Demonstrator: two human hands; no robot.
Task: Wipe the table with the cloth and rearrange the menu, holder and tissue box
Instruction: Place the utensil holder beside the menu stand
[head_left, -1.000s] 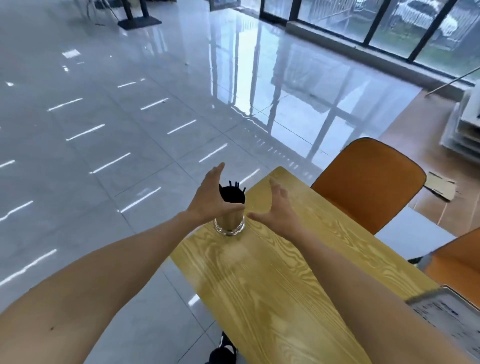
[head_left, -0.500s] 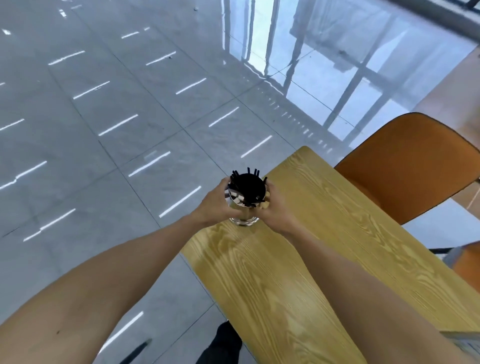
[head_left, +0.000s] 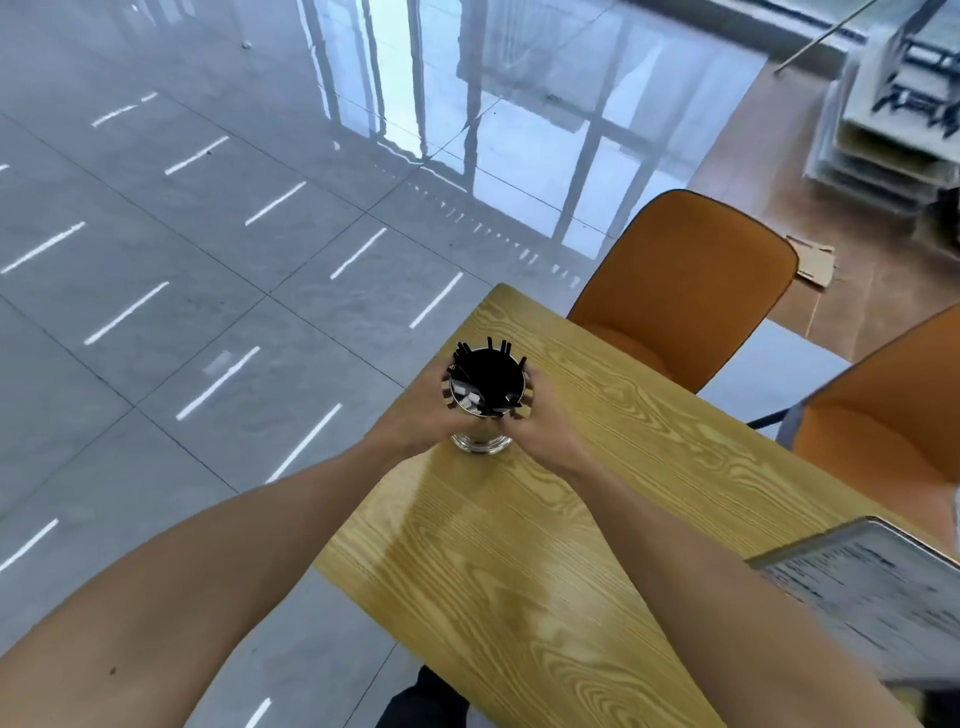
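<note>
A shiny metal holder (head_left: 483, 415) full of black sticks stands upright near the far left corner of the yellow wooden table (head_left: 545, 571). My left hand (head_left: 415, 415) wraps its left side and my right hand (head_left: 545, 423) wraps its right side. The holder's base touches the table top. A grey-framed menu (head_left: 878, 587) lies at the table's right edge, partly cut off by the frame. No cloth or tissue box is in view.
Two orange chairs (head_left: 685, 291) (head_left: 893, 405) stand along the table's far side. Glossy grey floor tiles (head_left: 208, 260) lie to the left. Stacked white frames (head_left: 893, 114) and a piece of cardboard (head_left: 813, 265) sit at the upper right.
My open hands closed around the holder from both sides. The view has tilted down and the holder now sits a little nearer along the table's left edge.
</note>
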